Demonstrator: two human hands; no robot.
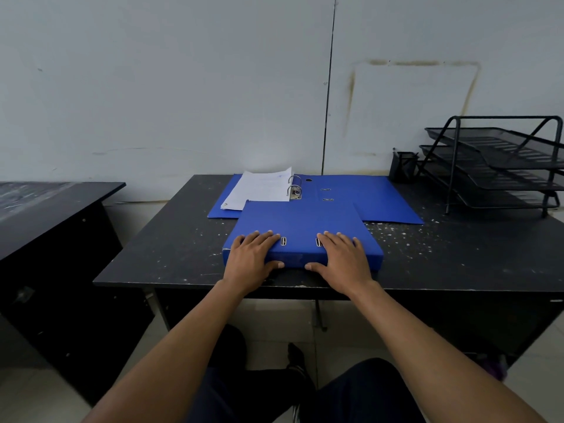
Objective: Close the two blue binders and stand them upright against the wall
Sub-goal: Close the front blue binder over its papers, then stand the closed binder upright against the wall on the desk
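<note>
Here, low in the middle of the frame, a closed blue cardboard lever-arch binder [302, 230] lies flat on the speckled black bench [171, 248], its spine facing the person and sitting close to the bench's near edge. The left hand [253, 257] rests flat on the cover's near left corner, fingers spread and the thumb hooked over the spine; the right hand [343, 259] mirrors it on the near right, palm down, thumb on the spine too. Neither hand is curled shut around anything; both simply press on the closed binder.

Just behind it, toward the centre of the frame, a second blue binder [366, 193] lies wide open, its far edge near the pale wall [183, 87]. Its metal rings [294, 186] stand up, with a stack of white sheets [259, 189] on its left half. The closed binder's far edge overlaps this open one.

At the right of the frame a black mesh three-tier tray rack [500, 160] and a small black mesh pen cup [404, 166] stand against the wall. Bare bench shows left of both binders, up to the wall. A separate dark desk [45, 209] sits at the left edge.
</note>
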